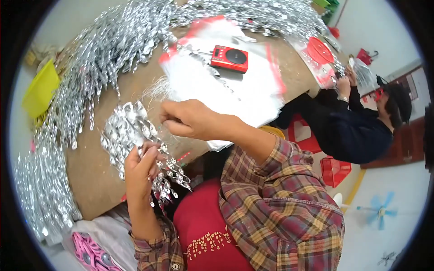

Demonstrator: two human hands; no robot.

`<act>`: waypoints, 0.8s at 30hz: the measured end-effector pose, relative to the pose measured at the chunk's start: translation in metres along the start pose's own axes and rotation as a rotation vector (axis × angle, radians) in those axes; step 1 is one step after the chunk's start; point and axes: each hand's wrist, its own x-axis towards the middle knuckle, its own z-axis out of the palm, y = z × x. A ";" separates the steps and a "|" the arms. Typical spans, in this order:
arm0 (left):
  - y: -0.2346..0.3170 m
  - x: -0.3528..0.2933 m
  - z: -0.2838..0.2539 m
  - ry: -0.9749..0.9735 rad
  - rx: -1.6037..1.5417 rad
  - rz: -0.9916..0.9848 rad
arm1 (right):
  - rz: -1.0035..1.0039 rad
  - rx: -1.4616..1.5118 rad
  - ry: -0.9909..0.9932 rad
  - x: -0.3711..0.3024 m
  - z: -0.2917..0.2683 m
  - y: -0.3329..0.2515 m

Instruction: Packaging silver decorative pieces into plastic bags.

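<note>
A bunch of silver foil spirals (129, 124) is gripped in my left hand (142, 169) near the front edge of the brown table. Part of the bunch lies on the table, and shiny strands with small round tags (167, 183) hang below my fingers. My right hand (190, 118) is raised to the right of the bunch, its fingers curled closed in a pinch. Whatever sits between those fingertips is too small to make out. Thin white strings (158, 90) lie on the table just beyond it.
Heaps of silver foil strands (115, 49) line the table's far and left edges. A red radio-like box (229, 58) rests on clear plastic bags (221, 97). At the right sits another person (357, 131) beside a red basket (320, 50). A yellow-green container (41, 89) stands far left.
</note>
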 end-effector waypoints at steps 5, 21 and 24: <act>0.006 0.007 0.000 0.012 0.172 0.091 | -0.034 -0.009 0.296 -0.021 -0.022 0.016; 0.014 -0.015 0.022 0.016 0.402 0.154 | 0.061 -0.033 0.356 -0.052 -0.001 0.035; 0.008 -0.020 0.019 -0.003 0.425 0.179 | 0.012 0.411 0.156 -0.042 0.030 -0.020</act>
